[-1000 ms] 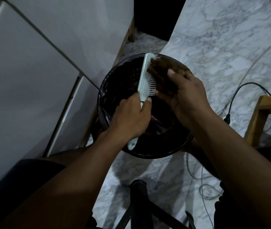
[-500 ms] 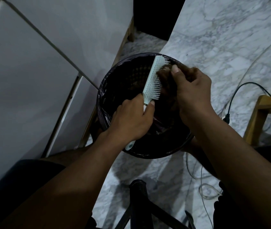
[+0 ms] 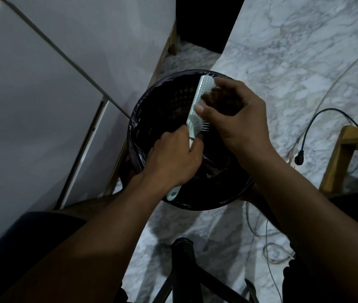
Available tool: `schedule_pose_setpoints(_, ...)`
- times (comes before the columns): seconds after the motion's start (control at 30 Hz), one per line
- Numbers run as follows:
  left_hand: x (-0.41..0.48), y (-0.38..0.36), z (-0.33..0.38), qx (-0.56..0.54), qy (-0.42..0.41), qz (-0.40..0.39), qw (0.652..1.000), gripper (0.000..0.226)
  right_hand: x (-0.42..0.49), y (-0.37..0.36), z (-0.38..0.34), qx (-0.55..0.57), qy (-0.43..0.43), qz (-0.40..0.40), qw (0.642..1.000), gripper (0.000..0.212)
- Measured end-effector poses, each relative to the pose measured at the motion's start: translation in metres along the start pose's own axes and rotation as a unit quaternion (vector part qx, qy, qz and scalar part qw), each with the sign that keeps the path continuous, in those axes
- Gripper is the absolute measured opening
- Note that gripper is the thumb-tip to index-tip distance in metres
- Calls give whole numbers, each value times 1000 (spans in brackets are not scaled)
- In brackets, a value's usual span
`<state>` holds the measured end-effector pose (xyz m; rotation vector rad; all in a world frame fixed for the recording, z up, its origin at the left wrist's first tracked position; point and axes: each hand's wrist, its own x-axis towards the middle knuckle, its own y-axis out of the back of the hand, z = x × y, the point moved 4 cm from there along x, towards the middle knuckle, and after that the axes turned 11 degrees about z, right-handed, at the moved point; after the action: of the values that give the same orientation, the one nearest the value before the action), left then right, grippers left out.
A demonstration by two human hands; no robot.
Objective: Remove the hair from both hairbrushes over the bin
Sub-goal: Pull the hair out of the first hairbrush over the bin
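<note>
I pull hair off my brush over the bin.

My left hand is wrapped tight around the handle of the pale green plastic hairbrush, so most of the handle is hidden; only its round end pokes out below my wrist. My right hand is curled over the bristles, thumb and fingers pinching a brown clump of hair that is partly tucked under my palm. Both sit above the round black bin with a dark bag liner. The inside of the bin is too dark to see. I see only one brush.
</note>
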<state>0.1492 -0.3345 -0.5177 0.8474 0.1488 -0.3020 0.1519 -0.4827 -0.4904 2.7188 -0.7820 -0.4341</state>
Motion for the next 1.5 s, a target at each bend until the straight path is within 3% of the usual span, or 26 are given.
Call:
schedule_pose_setpoints(0.23, 0, -1, 1, -6, -12, 12, 1000, 31, 4, 8, 1, -6, 29, 72, 997, 6)
schedule_pose_setpoints(0.37, 0, -1, 2, -27, -14, 21, 999, 33, 6, 9, 4, 101, -86, 86, 987, 15)
schedule_pose_setpoints(0.47, 2, -1, -1, -39, -2, 25, 999, 34, 5, 4, 4, 188, -177, 73, 963, 8)
schedule_pose_setpoints(0.57, 3, -2, -2, -40, 3, 21, 999, 34, 5, 1, 8, 225, -242, 39, 943, 21)
schedule_pose_setpoints(0.67, 3, -2, -1, -42, -1, 14, 999, 33, 4, -3, 8, 201, -218, 5, 955, 34)
schedule_pose_setpoints(0.77, 3, -2, 1, -61, -10, 5, 998, 32, 1, -2, 7, 178, -192, 12, 965, 20)
schedule_pose_setpoints(0.9, 3, -3, 4, -97, -4, -1, 995, 34, 2, 3, 4, 205, -202, 33, 957, 27)
schedule_pose_setpoints(1.03, 6, 3, 4, -87, 0, 1, 996, 38, 2, 1, 8, 232, -244, 21, 941, 9)
schedule_pose_setpoints(1.17, 10, 5, -1, -56, 11, -7, 998, 39, 1, -4, 13, 252, -314, 12, 915, 13)
schedule_pose_setpoints(1.3, 10, 5, -6, -14, 6, -17, 1000, 35, 2, -3, 15, 205, -292, 20, 934, 19)
schedule_pose_setpoints(1.4, 13, 6, -14, 40, 29, -13, 999, 31, 7, 4, 15, 54, -196, 63, 977, 21)
schedule_pose_setpoints(1.5, 18, 11, -18, 60, 46, 20, 997, 32, 9, 7, 20, -24, -186, 61, 980, 18)
